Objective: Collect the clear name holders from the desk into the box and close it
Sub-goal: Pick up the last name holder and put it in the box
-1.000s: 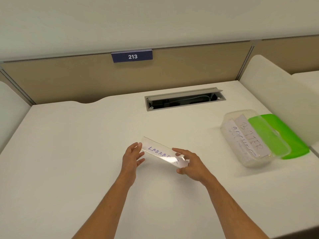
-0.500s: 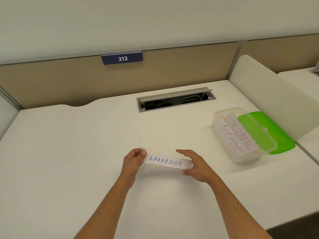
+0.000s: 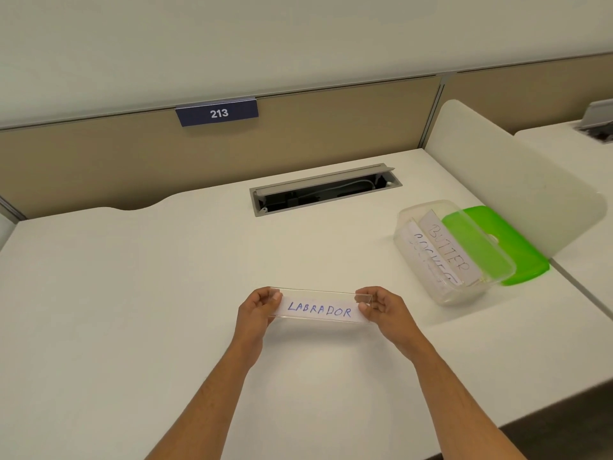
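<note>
A clear name holder (image 3: 320, 308) with a paper slip reading LABRADOR is held level above the white desk (image 3: 132, 310). My left hand (image 3: 257, 310) pinches its left end and my right hand (image 3: 381, 308) pinches its right end. To the right stands an open clear plastic box (image 3: 428, 287), with other name holders (image 3: 447, 252) leaning inside it, one reading BUTTER. The box's green lid (image 3: 517, 254) lies flat on the desk just behind and right of the box.
An open grey cable tray (image 3: 323, 190) is sunk into the desk's far middle. A beige partition with a blue plate 213 (image 3: 217, 112) closes the back. A white divider panel (image 3: 517, 174) stands along the right side, beyond the box.
The name holder has been lifted and turned from a slanted pose to level, its label facing me. Both hands have closed on its ends.
</note>
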